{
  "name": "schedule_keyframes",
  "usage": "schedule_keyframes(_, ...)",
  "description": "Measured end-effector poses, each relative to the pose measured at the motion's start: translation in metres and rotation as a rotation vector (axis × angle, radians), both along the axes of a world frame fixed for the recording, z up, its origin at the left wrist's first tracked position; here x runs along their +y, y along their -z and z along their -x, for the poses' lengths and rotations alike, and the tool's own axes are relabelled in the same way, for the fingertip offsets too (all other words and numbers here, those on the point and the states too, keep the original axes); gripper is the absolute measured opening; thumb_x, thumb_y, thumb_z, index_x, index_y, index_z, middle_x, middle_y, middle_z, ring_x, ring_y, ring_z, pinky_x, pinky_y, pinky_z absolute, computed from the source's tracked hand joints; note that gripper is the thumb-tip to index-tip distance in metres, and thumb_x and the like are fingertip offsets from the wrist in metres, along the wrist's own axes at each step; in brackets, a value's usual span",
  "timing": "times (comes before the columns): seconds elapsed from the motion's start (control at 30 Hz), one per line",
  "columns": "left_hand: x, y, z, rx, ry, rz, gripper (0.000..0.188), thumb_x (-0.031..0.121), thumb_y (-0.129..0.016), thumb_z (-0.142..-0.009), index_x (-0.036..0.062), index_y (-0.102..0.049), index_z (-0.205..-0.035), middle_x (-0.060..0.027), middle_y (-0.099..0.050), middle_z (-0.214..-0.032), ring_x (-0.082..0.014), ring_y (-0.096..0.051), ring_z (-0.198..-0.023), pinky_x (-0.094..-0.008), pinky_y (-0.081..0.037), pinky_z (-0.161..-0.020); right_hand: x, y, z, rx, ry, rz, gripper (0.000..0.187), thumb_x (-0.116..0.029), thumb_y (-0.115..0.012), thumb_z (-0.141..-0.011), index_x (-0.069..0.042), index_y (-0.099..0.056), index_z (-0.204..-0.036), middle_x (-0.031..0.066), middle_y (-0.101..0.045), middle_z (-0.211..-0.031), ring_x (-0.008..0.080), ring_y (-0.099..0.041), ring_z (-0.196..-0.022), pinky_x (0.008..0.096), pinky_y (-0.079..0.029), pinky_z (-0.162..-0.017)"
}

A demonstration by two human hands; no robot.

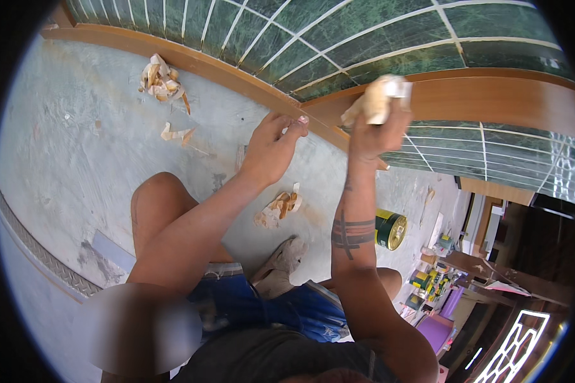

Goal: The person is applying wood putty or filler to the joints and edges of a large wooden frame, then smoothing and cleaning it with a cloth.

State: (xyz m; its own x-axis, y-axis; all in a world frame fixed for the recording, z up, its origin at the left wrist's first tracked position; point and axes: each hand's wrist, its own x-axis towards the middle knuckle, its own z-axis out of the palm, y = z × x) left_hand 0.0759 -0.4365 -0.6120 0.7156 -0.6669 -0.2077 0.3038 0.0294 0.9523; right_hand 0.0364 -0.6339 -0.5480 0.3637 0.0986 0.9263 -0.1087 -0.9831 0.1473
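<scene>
Wall: green marbled tiles (pixel 364 38) with pale joints, running across the top of the view above the wooden trim.
Floor: bare grey concrete (pixel 76 147), dusty and scuffed, where the person crouches with a bare knee up.
Wooden trim: a long brown band (pixel 492 96) along the foot of the tiles; both hands work at it.
Scraps: crumpled pale wads, one heap (pixel 160 80) near the trim at upper left, a smaller bit (pixel 177 135) below it, another (pixel 278 207) by the foot.
Tin: a round green and yellow tin (pixel 390 230) on the floor, just right of the right forearm.
Right hand: the right hand (pixel 377 131) is clenched round a cream wad of cloth or paper (pixel 375 99), raised against the trim's lower edge.
Left hand: the left hand (pixel 271 147) has fingertips pinched together at the trim; it may be nipping something small, but I cannot tell what, if anything, is between them.
Doing it well: judging by the pose, rubbing goes best with the wad folded to a fresh face, pressed flat, stroked along the trim's length, while the left hand steadies or picks off bits ahead of it.
</scene>
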Motion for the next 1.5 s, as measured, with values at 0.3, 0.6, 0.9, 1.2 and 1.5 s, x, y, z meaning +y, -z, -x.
schedule_keyframes(0.3, 0.007, -0.012, -0.002, -0.007, -0.008, -0.034, 0.047, 0.041, -0.053, -0.104, -0.0019, -0.071, -0.094, -0.0087, -0.056, -0.112, -0.0194, -0.057, -0.087, -0.0315, -0.047, -0.083, -0.008, -0.041, -0.007, -0.210, 0.042, 0.087, 0.039, 0.004, -0.076, -0.086, 0.005, -0.059, -0.121, 0.0138, -0.069, -0.109, 0.0283, -0.070, -0.099, 0.0391, -0.058, -0.087)
schedule_keyframes(0.6, 0.010, -0.013, 0.003, -0.042, -0.029, 0.001, 0.043, 0.039, -0.056, -0.103, -0.0004, -0.072, -0.096, -0.0088, -0.057, -0.113, -0.0193, -0.059, -0.090, -0.0320, -0.048, -0.084, -0.009, -0.055, 0.006, -0.063, 0.084, -0.082, 0.050, -0.003, -0.072, -0.084, 0.003, -0.060, -0.132, 0.0191, -0.068, -0.119, 0.0386, -0.068, -0.113, 0.0473, -0.057, -0.097)
schedule_keyframes(0.9, 0.011, -0.005, 0.000, -0.071, -0.079, 0.016, 0.042, 0.038, -0.056, -0.102, -0.0004, -0.072, -0.094, -0.0092, -0.058, -0.112, -0.0201, -0.060, -0.092, -0.0324, -0.048, -0.083, -0.004, -0.055, 0.008, -0.068, 0.126, -0.064, 0.053, 0.002, -0.067, -0.079, 0.006, -0.060, -0.132, 0.0214, -0.069, -0.123, 0.0386, -0.069, -0.113, 0.0474, -0.056, -0.098)
schedule_keyframes(1.2, 0.006, 0.008, -0.002, -0.004, -0.043, -0.050, 0.043, 0.039, -0.054, -0.102, 0.0012, -0.073, -0.094, -0.0056, -0.058, -0.114, -0.0157, -0.056, -0.082, -0.0299, -0.047, -0.082, -0.018, -0.038, 0.009, 0.032, 0.061, 0.140, 0.051, -0.009, -0.083, -0.082, 0.001, -0.063, -0.128, 0.0178, -0.070, -0.117, 0.0356, -0.071, -0.103, 0.0427, -0.059, -0.088)
schedule_keyframes(1.5, 0.008, -0.005, -0.001, 0.067, -0.037, -0.045, 0.042, 0.040, -0.054, -0.102, 0.0031, -0.072, -0.095, -0.0039, -0.061, -0.110, -0.0136, -0.055, -0.081, -0.0288, -0.046, -0.081, -0.019, -0.142, -0.023, -0.298, 0.036, 0.264, 0.030, -0.001, -0.075, -0.085, 0.005, -0.065, -0.112, 0.0174, -0.070, -0.106, 0.0311, -0.070, -0.095, 0.0419, -0.057, -0.085)
